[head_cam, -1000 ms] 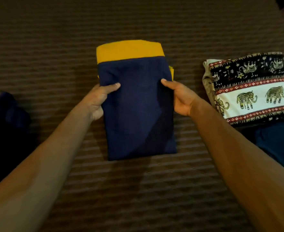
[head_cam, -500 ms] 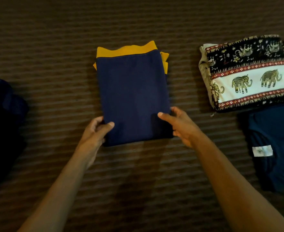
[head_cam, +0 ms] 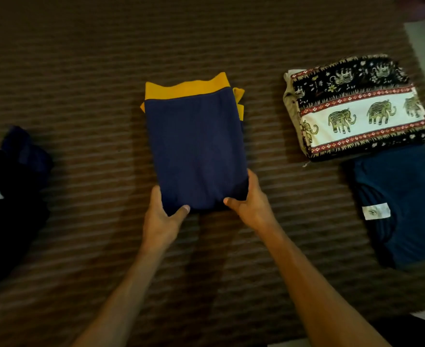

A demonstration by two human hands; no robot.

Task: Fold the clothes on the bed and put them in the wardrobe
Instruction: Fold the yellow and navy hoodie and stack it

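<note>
The navy garment (head_cam: 196,149) with the yellow band lay folded flat on the bed (head_cam: 81,71), squarely in front of me. My left hand (head_cam: 160,219) and right hand (head_cam: 252,206) each pinched a near corner of it, thumb on top, fingers curled under the edge. Done so far: the elephant-print cloth (head_cam: 356,108) and the teal shirt (head_cam: 404,209) sat folded to my right. Left: a dark heap (head_cam: 8,186) at far left, apparently unfolded, though the light was too poor to be sure; no wardrobe in view, so nothing stowed yet. Versus 0.5 s earlier: both hands had slid from the sides to the bottom corners; the garment itself had not shifted.
</note>
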